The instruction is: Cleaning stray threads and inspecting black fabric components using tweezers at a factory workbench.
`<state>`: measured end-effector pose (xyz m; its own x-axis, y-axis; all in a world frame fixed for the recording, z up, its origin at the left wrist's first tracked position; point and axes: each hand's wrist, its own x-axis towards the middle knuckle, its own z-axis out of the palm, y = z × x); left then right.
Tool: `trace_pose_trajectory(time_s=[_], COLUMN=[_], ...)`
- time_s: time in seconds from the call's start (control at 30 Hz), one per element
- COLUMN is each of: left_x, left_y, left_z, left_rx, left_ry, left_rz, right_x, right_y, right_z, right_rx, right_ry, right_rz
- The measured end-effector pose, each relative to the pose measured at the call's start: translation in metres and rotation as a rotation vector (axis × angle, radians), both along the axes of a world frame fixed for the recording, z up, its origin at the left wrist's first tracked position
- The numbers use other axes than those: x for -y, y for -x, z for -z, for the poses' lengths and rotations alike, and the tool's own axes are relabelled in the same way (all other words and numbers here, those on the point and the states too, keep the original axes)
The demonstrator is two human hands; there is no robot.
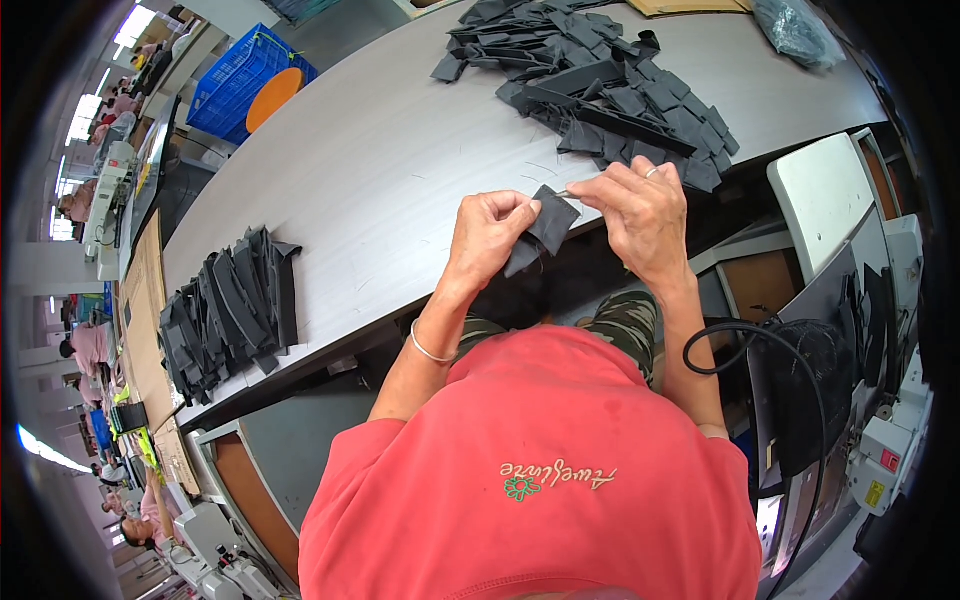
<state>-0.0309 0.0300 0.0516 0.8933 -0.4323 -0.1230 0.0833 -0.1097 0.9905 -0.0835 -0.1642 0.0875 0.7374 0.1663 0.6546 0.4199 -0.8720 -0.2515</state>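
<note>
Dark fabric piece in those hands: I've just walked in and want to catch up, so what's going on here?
The person's left hand pinches a small dark fabric piece near the table's front edge. Their right hand holds a thin tool at the piece's upper edge. Beyond the hands, a large pile of dark pieces lies on the table; a smaller dark stack sits to the left.

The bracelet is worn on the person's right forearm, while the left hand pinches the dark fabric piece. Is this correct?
Not quite: the bracelet is on the left forearm, as the head view shows. The left hand does pinch the dark fabric piece.
</note>
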Motion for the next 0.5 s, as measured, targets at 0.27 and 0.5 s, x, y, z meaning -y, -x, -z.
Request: trace_pose_trajectory(time_s=[0.27,0.5], left_x=[-0.004,-0.001], left_y=[-0.003,-0.003], left_z=[-0.002,-0.01], left_rx=[-0.184,-0.331], left_ry=[0.313,0.427], left_rz=[-0.079,-0.049], right_x=[0.001,-0.011], right_y=[0.008,0.011], right_z=[0.008,0.013], right_rx=[-0.226,-0.233], right_ry=[-0.552,-0.609], right_rz=[-0.018,-0.038])
